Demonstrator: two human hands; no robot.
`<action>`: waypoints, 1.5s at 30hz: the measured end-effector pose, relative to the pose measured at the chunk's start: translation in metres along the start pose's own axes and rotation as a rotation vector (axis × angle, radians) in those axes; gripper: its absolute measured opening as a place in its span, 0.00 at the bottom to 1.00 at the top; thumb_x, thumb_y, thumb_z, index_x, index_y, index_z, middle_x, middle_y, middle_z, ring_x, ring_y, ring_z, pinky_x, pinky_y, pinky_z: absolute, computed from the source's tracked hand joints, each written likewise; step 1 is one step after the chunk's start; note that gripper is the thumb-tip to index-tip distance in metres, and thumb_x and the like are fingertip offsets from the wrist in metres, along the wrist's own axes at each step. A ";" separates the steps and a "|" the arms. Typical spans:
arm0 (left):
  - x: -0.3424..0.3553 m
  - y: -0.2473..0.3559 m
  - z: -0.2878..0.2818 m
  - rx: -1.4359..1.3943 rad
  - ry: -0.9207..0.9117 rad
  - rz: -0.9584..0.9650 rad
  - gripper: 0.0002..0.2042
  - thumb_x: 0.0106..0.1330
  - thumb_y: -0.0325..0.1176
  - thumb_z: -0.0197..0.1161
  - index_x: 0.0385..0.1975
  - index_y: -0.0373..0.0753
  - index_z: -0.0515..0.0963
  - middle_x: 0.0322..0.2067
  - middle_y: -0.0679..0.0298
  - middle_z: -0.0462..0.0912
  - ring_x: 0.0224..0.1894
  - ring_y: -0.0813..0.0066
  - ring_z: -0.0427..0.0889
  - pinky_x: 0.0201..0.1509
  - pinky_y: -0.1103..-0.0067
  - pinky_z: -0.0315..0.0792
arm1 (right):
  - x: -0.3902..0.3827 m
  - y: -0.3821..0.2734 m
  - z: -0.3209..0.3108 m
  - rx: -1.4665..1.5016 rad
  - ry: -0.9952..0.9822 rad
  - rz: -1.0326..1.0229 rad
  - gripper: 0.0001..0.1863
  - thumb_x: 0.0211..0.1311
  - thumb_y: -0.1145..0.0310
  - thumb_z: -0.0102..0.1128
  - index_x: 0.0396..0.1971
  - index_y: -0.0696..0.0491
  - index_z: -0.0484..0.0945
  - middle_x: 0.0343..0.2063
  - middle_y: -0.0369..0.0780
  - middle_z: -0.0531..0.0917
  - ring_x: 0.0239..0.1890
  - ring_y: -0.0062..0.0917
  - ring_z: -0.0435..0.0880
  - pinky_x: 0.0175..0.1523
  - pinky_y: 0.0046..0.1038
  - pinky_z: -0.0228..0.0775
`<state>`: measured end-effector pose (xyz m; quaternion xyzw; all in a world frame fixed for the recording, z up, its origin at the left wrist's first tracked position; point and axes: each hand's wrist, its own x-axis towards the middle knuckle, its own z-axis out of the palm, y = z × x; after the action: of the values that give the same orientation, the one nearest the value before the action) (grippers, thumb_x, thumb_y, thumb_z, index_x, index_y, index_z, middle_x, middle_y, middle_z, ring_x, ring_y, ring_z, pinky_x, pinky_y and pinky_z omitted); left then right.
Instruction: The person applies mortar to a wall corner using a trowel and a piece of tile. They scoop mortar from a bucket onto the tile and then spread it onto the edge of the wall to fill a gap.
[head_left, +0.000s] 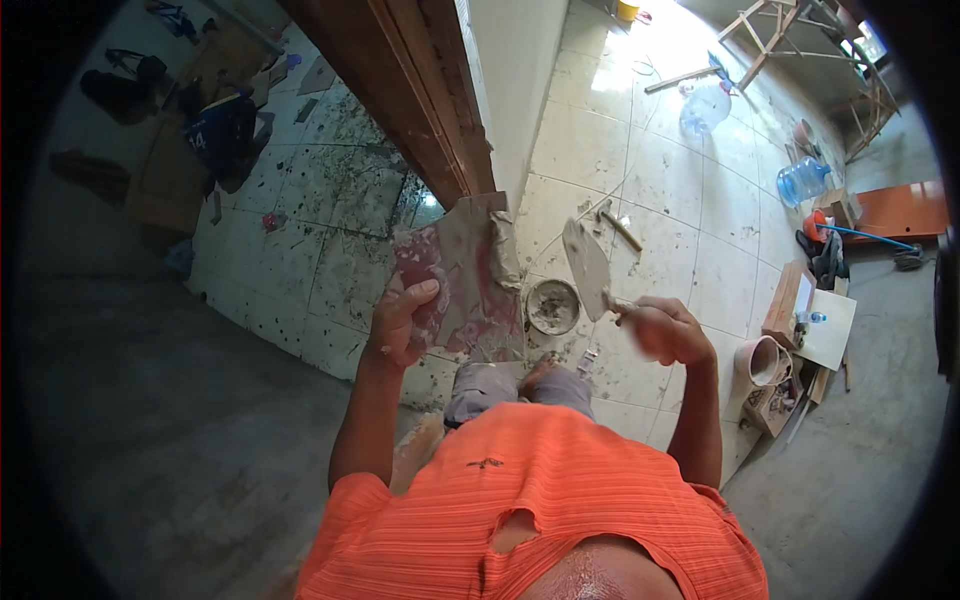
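Observation:
My left hand (402,325) grips the left edge of a flat, reddish board smeared with grey mortar (460,270), its thumb lying on top. Along the board's far right edge sits a thick ridge of wet mortar (504,250). In my right hand (665,332), partly blurred, is the handle of a trowel (588,268); the mortar-coated blade points away from me, to the right of the board and apart from it. Between and below the two stands a round bucket of mortar (552,306) on the floor.
A wooden door frame (440,120) and wall end (510,90) rise just ahead. A hammer (622,228) lies on the tiles beyond the bucket. To the right are a pinkish pail (762,361), water jugs (803,182) and wood pieces. Another person (222,130) crouches at far left.

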<state>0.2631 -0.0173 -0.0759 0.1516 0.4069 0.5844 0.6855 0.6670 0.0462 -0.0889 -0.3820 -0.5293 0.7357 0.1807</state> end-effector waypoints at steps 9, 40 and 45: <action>-0.131 -0.012 0.055 -0.112 -0.062 -0.004 0.20 0.68 0.26 0.58 0.60 0.38 0.73 0.49 0.63 0.84 0.47 0.72 0.86 0.52 0.74 0.81 | -0.071 -0.105 0.040 -0.178 -0.329 0.131 0.22 0.77 0.55 0.51 0.42 0.62 0.81 0.16 0.32 0.71 0.16 0.15 0.66 0.21 0.22 0.58; -0.157 0.190 -0.250 -0.062 0.462 0.393 0.16 0.68 0.38 0.62 0.55 0.49 0.77 0.46 0.70 0.86 0.47 0.74 0.86 0.27 0.71 0.84 | 0.317 0.225 0.319 -0.510 0.968 0.329 0.35 0.61 0.57 0.61 0.66 0.59 0.69 0.53 0.60 0.77 0.59 0.53 0.75 0.63 0.45 0.66; -0.128 0.212 -0.288 -0.076 0.517 0.312 0.16 0.68 0.39 0.63 0.55 0.50 0.77 0.48 0.72 0.84 0.48 0.75 0.85 0.27 0.72 0.83 | 0.426 0.232 0.325 -0.397 1.117 0.286 0.36 0.57 0.59 0.69 0.65 0.58 0.70 0.53 0.59 0.77 0.59 0.53 0.75 0.64 0.43 0.65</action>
<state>-0.0903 -0.1553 -0.0621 0.0327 0.5175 0.7167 0.4663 0.1804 0.0362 -0.4114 -0.8039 -0.4250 0.3284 0.2555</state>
